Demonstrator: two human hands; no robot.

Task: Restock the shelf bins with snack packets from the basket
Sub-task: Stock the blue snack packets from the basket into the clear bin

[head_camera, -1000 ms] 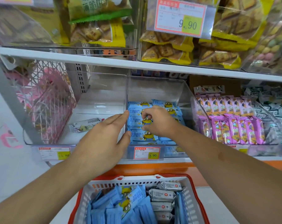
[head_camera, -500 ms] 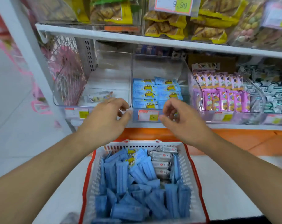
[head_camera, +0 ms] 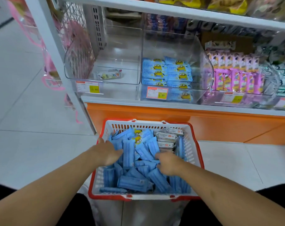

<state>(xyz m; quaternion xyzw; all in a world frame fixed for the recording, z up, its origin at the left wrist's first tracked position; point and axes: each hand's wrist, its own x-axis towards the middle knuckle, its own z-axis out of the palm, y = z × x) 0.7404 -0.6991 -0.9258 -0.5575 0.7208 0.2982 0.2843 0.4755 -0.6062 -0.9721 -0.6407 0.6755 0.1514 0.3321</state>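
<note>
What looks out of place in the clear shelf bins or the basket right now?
One thing stands out: the clear plastic bin on the left holds just a single pale snack packet, lying askew near its front wall, unlike the stacked blue cartoon packets in the next bin. The red-and-white basket looks jumbled but not spilled.

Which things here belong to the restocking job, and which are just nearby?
Job: basket; blue packets; silver packets; middle bin; left hand; right hand.
Nearby: pink packets; price tags; yellow bags.
</note>
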